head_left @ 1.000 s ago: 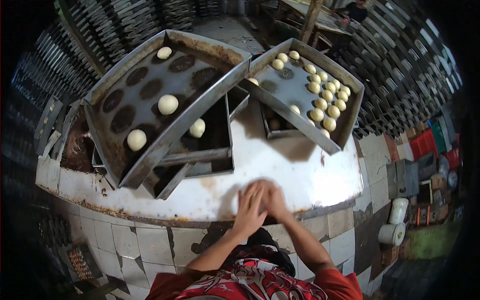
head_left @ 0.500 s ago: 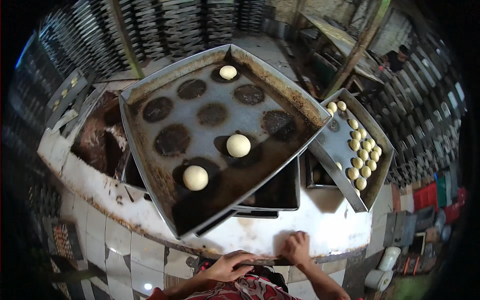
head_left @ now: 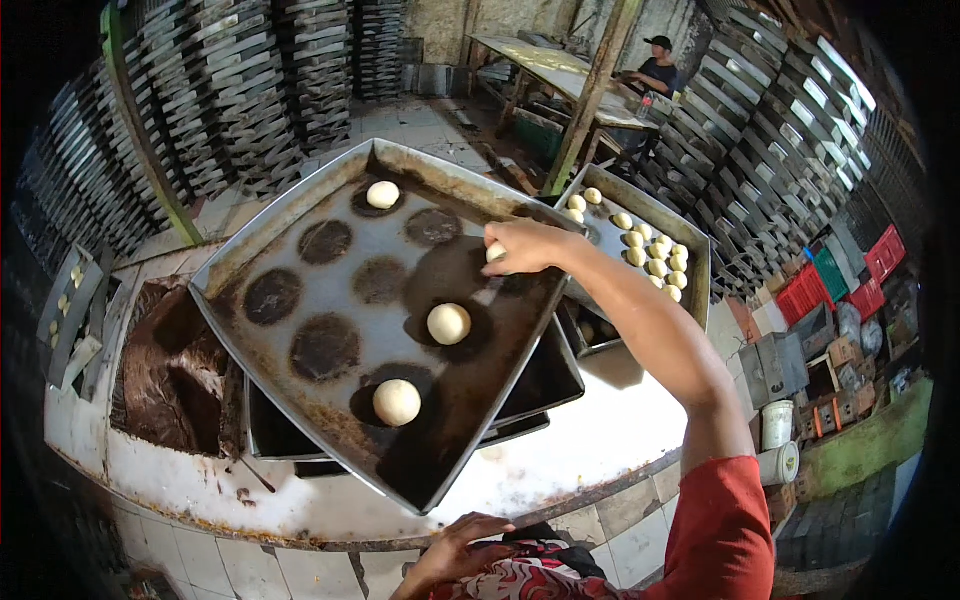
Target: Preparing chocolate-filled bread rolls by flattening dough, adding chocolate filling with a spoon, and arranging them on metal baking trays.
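Observation:
A large metal baking tray (head_left: 215, 290) with dark round marks on its bottom lies in front of me, on top of other trays. Three pale dough balls sit apart in it: one at the far corner (head_left: 383, 194), one near the middle (head_left: 449, 323) and one toward the near corner (head_left: 397, 402). My right hand (head_left: 530, 246) reaches over the tray's right side, its fingers closed around another dough ball (head_left: 496, 252), low above a dark mark. My left hand (head_left: 455, 550) rests by my body at the table edge, fingers stretched out and holding nothing.
A second tray (head_left: 700, 265) with several dough balls stands to the right. Dark brown paste (head_left: 170, 370) lies on the left of the white table (head_left: 190, 480). A wooden post (head_left: 590, 100) rises behind the trays, and a person (head_left: 657, 70) sits at a far table.
My right hand has come up from the table's near edge to the big tray and now holds a dough ball. My left hand stays low by my body. The view has shifted.

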The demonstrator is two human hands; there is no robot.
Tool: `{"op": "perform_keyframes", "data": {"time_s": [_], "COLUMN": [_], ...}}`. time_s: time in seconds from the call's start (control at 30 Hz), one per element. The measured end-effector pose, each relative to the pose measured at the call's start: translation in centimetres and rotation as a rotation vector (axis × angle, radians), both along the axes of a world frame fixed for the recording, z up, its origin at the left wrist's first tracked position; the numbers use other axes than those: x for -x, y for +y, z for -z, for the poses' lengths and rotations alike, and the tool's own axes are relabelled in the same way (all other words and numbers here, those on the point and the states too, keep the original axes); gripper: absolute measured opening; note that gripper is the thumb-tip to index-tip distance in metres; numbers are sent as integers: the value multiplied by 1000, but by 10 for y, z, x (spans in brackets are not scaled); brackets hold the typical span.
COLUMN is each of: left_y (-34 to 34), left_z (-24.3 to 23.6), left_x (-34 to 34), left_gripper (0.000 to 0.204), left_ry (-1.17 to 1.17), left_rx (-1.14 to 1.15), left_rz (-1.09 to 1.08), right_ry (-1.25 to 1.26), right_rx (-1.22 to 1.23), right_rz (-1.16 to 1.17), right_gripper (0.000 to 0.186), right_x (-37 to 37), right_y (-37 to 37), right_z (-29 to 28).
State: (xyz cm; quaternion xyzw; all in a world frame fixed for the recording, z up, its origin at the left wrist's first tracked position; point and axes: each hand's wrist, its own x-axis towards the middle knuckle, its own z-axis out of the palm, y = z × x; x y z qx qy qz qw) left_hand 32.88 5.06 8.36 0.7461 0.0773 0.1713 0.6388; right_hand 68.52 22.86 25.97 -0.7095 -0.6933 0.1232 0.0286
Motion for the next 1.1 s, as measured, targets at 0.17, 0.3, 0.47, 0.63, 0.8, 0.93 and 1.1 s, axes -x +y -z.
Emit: {"op": "perform_keyframes", "data": {"time_s": [0.17, 0.3, 0.47, 0.63, 0.8, 0.93, 1.1], "left_y": [-35, -107, -119, -151, -155, -197, -200], "left_z": [13, 49, -7, 9, 2, 25, 3], "left_x": [18, -8, -69, -66, -49, 58, 129], "left_gripper": [35, 40, 37, 41, 38, 31, 38], "left_ry": [175, 87, 89, -142, -426, -370, -685], "left_rx": [307, 558, 537, 631, 1349, 954, 930], "left_rz": [-345, -627, -552, -818, -822, -1271, -1304], "right_ry": [274, 470, 167, 388, 537, 809, 1583], "right_rx": [-638, 61, -15, -735, -173, 93, 160], "right_rz": [355, 469, 112, 252, -389, -730, -65], "right_gripper": [29, 33, 41, 21, 20, 13, 25], "right_x": [-30, -151, -246, -59, 152, 275, 439], "right_y": [-48, -3, 37, -134, -322, -344, -223], "right_z": [-24, 88, 215, 93, 141, 140, 163]}}
